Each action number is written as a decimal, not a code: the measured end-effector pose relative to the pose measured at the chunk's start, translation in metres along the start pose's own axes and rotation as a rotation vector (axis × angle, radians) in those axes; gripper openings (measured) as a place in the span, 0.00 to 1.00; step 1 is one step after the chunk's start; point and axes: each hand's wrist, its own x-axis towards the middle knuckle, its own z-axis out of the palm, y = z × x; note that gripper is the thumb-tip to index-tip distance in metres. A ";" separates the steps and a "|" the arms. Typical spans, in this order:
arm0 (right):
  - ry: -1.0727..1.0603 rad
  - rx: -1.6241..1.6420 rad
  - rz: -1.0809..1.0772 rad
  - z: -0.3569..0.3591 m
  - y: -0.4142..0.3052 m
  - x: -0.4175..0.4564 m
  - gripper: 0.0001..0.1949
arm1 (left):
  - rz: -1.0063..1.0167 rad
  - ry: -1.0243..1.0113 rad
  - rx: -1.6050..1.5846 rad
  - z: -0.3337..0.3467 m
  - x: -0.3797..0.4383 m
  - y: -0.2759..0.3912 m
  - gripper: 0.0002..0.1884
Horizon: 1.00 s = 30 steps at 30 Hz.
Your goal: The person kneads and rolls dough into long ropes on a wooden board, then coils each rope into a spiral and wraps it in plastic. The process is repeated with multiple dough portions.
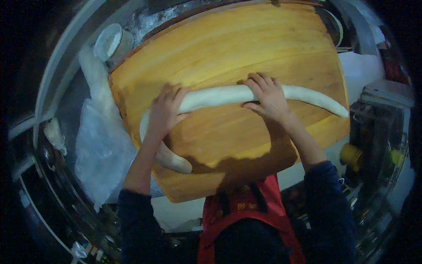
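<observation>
A long, thick rope of pale dough (217, 96) lies curved across a wooden board (211, 59). Its left part bends back towards me and ends in a rounded tip, while the thinner right end reaches near the board's right edge. My left hand (168, 107) grips the dough at the left bend, thumb on the near side and fingers on the far side. Around the dough right of its middle is my right hand (267, 97), fingers over the far side and thumb at the near side. The dough under both palms is hidden.
Left of the board lie a clear plastic bag (102, 155) and, farther back, a whitish round tub (113, 43) on its side. A yellow container (350, 155) stands beyond the board's right near corner. The red apron (272, 198) meets the board's near edge.
</observation>
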 end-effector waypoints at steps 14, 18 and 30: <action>-0.024 -0.131 0.135 -0.004 -0.021 -0.021 0.28 | -0.374 -0.457 0.094 -0.071 -0.059 -0.160 0.27; 0.148 -0.179 0.269 -0.014 -0.064 0.052 0.27 | 0.018 -0.338 -0.017 -0.065 0.015 -0.105 0.28; 0.091 0.025 0.172 0.029 -0.131 0.036 0.28 | -0.292 -0.253 0.094 0.008 -0.006 0.042 0.23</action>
